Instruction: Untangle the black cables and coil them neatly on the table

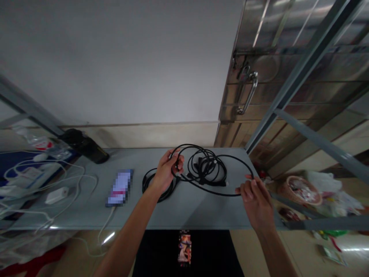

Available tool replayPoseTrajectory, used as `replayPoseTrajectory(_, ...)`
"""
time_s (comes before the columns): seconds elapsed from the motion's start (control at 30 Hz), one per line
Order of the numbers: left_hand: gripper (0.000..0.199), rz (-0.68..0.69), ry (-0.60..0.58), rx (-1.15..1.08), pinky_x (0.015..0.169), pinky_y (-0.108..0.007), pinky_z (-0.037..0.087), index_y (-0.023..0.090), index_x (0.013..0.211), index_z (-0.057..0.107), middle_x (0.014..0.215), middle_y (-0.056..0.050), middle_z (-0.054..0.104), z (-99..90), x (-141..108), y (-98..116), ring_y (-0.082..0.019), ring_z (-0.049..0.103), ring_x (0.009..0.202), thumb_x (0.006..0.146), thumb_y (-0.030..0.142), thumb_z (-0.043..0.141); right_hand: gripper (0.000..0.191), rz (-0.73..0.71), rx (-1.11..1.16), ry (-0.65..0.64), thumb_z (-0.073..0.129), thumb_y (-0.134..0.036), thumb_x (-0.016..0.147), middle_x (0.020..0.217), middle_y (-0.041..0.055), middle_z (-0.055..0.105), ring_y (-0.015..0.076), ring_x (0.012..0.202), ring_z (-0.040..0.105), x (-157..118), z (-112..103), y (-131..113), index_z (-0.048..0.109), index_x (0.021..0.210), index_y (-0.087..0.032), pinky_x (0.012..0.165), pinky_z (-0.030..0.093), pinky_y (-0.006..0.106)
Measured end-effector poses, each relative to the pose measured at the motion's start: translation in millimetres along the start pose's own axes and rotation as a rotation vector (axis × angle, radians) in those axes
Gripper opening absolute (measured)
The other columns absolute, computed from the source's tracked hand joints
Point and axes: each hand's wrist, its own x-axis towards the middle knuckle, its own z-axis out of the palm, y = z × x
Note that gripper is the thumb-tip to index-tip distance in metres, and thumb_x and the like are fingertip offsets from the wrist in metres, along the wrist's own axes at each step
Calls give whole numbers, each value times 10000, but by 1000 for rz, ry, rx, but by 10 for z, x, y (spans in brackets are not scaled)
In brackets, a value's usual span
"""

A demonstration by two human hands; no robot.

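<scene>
From my station I make out a flat grey tabletop (pixel 184 215), and I take the lit phone (pixel 119 188) lying on it as my landmark. A white cable (pixel 107 223) runs from the phone's near end over the front edge. To the phone's left I find a white adapter (pixel 57 195) among looping white cords (pixel 79 181); beyond it, leftward, a black bottle (pixel 86 147) lies on its side. Just right of it I get a black cable coil (pixel 165 195), partly hidden, and farther right a black cable tangle (pixel 211 173) with dark connectors
</scene>
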Motion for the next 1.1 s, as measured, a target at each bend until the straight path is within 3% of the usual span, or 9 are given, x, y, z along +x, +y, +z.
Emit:
replayPoseTrajectory(0.1, 448, -18, -56, 77, 501, -201, 456, 224, 1198, 692, 881, 17, 673, 36, -46, -51, -88, 536, 605, 903, 460, 933, 201, 26, 49, -24, 785, -475, 1029, 687, -76, 335, 148, 598, 357, -54, 50, -86, 694, 1031, -296, 630, 509, 316)
replayPoseTrajectory(0.27, 366, 58, -217, 483, 528, -249, 504, 209, 1204, 736, 962, -28, 746, 40, -48, -187, -108, 611, 572, 998, 497, 831, 533, 79, -21, -138, 670, -617, 1104, 650, -93, 212, 123, 523, 229, -99, 222, -116, 433, 791, -258, 484, 367, 256)
replayPoseTrajectory(0.4, 264, 238, -252, 809, 828, -363, 639, 211, 1124, 791, 1074, -90, 806, 10, 10, -262, -242, 783, 922, 1096, 446, 674, 544, 92, -60, -146, 672, -647, 1106, 658, -110, 191, 100, 509, 197, -121, 336, -7, 439, 808, -256, 462, 339, 225)
replayPoseTrajectory(0.5, 227, 415, -247, 1010, 1065, -439, 601, 225, 1178, 793, 1168, -103, 810, 19, -1, -276, -274, 760, 1124, 1132, 358, 615, 495, 101, -62, -157, 687, -655, 1100, 649, -115, 213, 90, 505, 214, -130, 380, 55, 546, 860, -246, 458, 339, 212)
replayPoseTrajectory(0.63, 282, 555, -310, 1094, 1200, -481, 544, 267, 1401, 712, 1364, -102, 759, 137, -126, -243, -280, 710, 1301, 1127, 311, 663, 470, 96, -123, -178, 680, -678, 1098, 630, -120, 234, 83, 494, 232, -121, 405, 83, 656, 952, -231, 451, 336, 210)
replayPoseTrajectory(0.73, 298, 628, -416, 1146, 1193, -479, 548, 289, 1441, 697, 1374, -97, 756, 283, -226, -199, -276, 699, 1316, 1150, 313, 638, 481, 88, -172, -188, 674, -696, 1094, 625, -118, 255, 83, 489, 251, -104, 419, 91, 674, 976, -229, 446, 328, 212)
replayPoseTrajectory(0.87, 210, 603, -507, 1129, 1087, -413, 596, 251, 1304, 749, 1231, -84, 785, 435, -267, -175, -251, 749, 1179, 1171, 312, 598, 476, 72, -240, -234, 646, -688, 1112, 627, -113, 284, 84, 485, 284, -85, 444, 86, 686, 996, -228, 449, 331, 216)
replayPoseTrajectory(0.97, 186, 536, -539, 1108, 1099, -390, 589, 248, 1315, 716, 1292, -81, 762, 487, -267, -180, -246, 748, 1208, 1153, 300, 642, 463, 60, -264, -241, 629, -669, 1127, 631, -111, 296, 85, 484, 296, -72, 455, 71, 687, 1000, -227, 447, 335, 217)
replayPoseTrajectory(1.1, 193, 487, -530, 1161, 1008, -370, 615, 251, 1300, 660, 1291, -68, 734, 514, -279, -193, -224, 770, 1073, 1124, 320, 701, 466, 56, -276, -237, 633, -669, 1124, 628, -113, 290, 84, 482, 287, -63, 446, 58, 686, 995, -224, 445, 329, 217)
